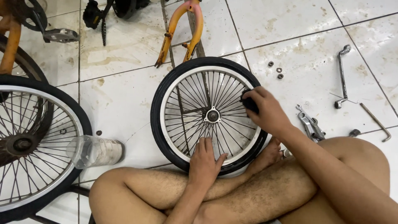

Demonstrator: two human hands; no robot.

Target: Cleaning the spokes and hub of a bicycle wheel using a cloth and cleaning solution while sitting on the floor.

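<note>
A small spoked bicycle wheel (174, 83) with a black tyre lies flat on the white tiled floor in front of my crossed legs. My left hand (204, 161) rests flat on the near rim and spokes, holding nothing. My right hand (267, 110) is over the spokes on the wheel's right side, closed on a small black object (250, 103); what that object is I cannot tell. The wheel's hub (212, 115) sits between my two hands.
A larger wheel (45, 124) lies at the left, a clear plastic bottle (95, 151) on its side beside it. An orange fork (182, 29) lies beyond the small wheel. Wrenches (342, 76), a hex key (375, 121), a metal part (311, 124) and nuts (277, 70) lie right.
</note>
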